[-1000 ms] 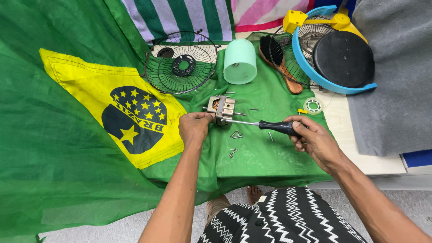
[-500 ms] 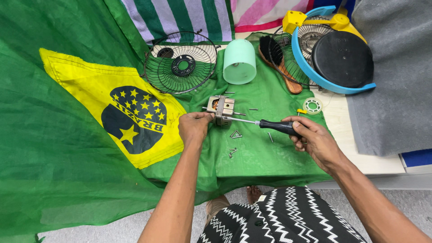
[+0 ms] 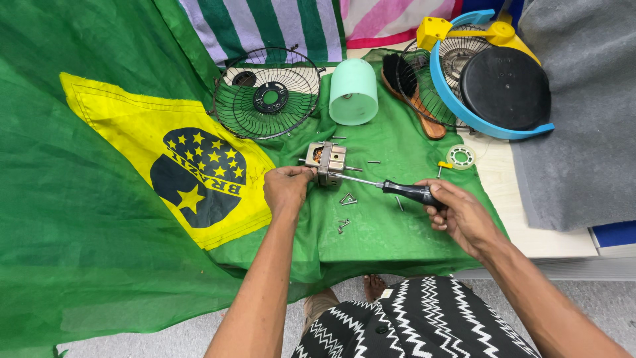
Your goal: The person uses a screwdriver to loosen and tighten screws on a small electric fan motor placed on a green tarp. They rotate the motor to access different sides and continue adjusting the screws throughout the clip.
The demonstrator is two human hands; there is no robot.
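Hands unmoved since a second ago: left hand [image 3: 286, 189] steadies the fan motor [image 3: 326, 161] on the green cloth [image 3: 397, 225], right hand [image 3: 457, 212] at three o'clock clamps the screwdriver [image 3: 397, 191], tip at the motor; fastening work continues, loose screws [image 3: 344, 212] at six o'clock

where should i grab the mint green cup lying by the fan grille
Grip the cup around its side wall, coming from above with fingers on its left and right flanks. It lies tipped over with its open mouth toward the person, so the round wall is exposed on top. The left has some room beside the grille; on the right the brush lies close, so keep the fingers tight to the wall.
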